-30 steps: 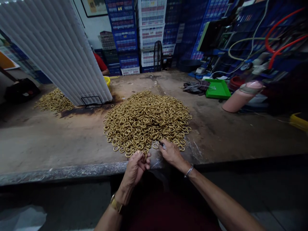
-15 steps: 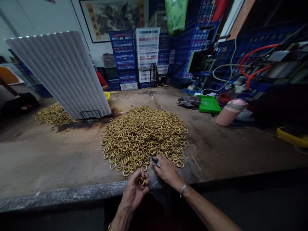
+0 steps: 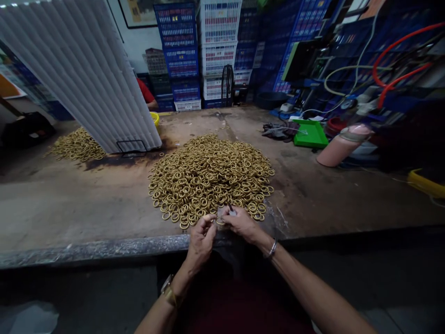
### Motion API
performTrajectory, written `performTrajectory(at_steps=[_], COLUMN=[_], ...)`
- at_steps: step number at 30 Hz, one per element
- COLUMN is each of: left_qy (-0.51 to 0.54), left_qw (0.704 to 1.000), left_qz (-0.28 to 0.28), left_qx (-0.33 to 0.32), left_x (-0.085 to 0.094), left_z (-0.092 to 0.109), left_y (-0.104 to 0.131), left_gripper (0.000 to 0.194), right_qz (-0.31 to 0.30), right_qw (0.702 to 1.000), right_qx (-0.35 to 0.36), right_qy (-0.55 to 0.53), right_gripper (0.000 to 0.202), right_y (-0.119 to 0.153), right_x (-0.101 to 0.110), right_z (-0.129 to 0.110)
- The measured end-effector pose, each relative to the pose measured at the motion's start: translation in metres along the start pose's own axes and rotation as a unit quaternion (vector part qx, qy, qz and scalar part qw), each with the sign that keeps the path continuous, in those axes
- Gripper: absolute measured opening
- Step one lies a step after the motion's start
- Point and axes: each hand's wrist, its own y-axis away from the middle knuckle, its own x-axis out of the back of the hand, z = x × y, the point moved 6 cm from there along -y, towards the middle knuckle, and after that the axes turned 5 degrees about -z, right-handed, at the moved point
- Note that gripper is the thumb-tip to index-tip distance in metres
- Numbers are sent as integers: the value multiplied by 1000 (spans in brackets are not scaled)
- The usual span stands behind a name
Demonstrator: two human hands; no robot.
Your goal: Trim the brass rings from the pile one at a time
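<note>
A wide heap of brass-coloured rings (image 3: 212, 171) lies on the worn workbench (image 3: 114, 204). At its near edge, my left hand (image 3: 200, 241) is closed, thumb and fingers pinched together; the ring seen in it a moment ago is now mostly hidden by the fingers. My right hand (image 3: 245, 227) grips a small grey tool with a dark tip (image 3: 232, 212), its exact kind too small to make out. The fingertips of both hands are close together over the front of the heap.
A tall corrugated white panel (image 3: 79, 74) leans on a wire stand (image 3: 132, 147) to the left, beside a second ring pile (image 3: 76, 144). On the right are a green tray (image 3: 310, 133), a pink bottle (image 3: 344, 146) and hoses. Stacked crates (image 3: 181, 60) stand behind.
The view has tipped downward, showing more of the forearms. My left hand has turned and come up to my right hand; its ring is less visible. The tool stays in my right hand.
</note>
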Motion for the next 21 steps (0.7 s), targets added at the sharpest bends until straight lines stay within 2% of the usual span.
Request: performTrajectory(at_steps=[3, 6, 9, 11, 13, 17, 21], left_qy=[-77, -95, -87, -73, -55, 14, 97], left_qw=[993, 991, 994, 996, 998, 995, 985], left_qz=[-29, -36, -27, -19, -19, -64, -100], left_qx=[-81, -91, -65, -47, -16, 79, 103], left_x=[-5, -7, -6, -5, -5, -8, -13], left_z=[9, 10, 9, 9, 8, -1, -5], left_y=[1, 2, 1, 1, 1, 3, 5], left_gripper=[19, 15, 15, 15, 17, 28, 29], right_qz=[-49, -57, -21, 3, 16, 23, 9], right_qw=[994, 994, 1000, 994, 985, 984, 990], right_qx=[-50, -55, 6, 62, 90, 75, 59], right_qy=[-78, -80, 5, 88, 144, 163, 125], right_gripper=[15, 17, 19, 20, 20, 19, 19], right_y=[5, 8, 7, 7, 7, 6, 8], right_x=[-8, -11, -8, -7, -7, -8, -9], right_z=[3, 4, -2, -9, -13, -14, -15])
